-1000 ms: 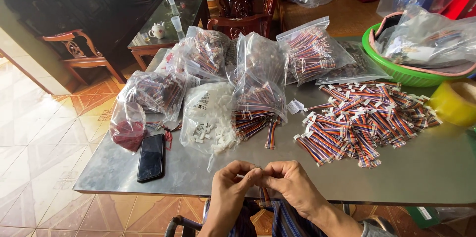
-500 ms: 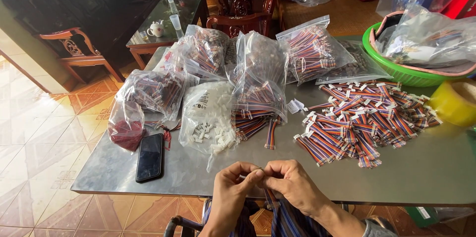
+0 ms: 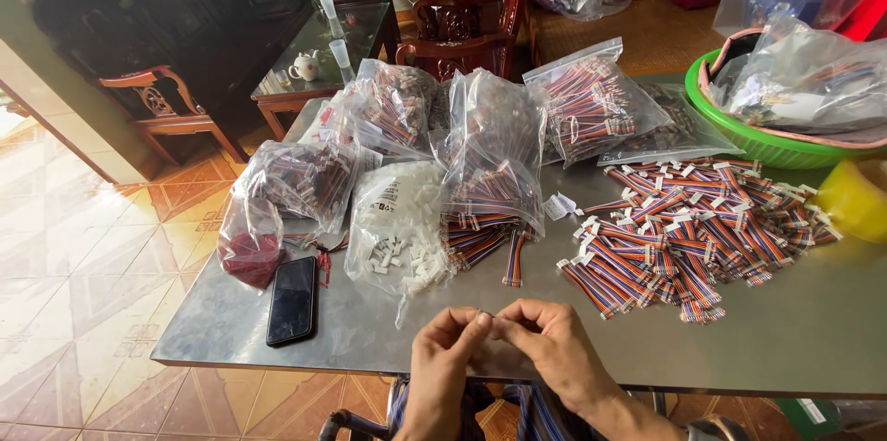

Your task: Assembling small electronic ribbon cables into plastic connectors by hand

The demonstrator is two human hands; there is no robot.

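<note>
Grey metal table [image 3: 785, 349] packed with bags and a pile of striped ribbon cables [image 3: 684, 233]. Left hand [image 3: 443, 362] and right hand [image 3: 554, 353] pinch something tiny at the near edge; fumble it and it probably drops to the floor.

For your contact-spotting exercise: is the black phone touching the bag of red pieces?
Apart. The head view shows a strip of bare grey tabletop between the black phone and the bag of red pieces.
</note>
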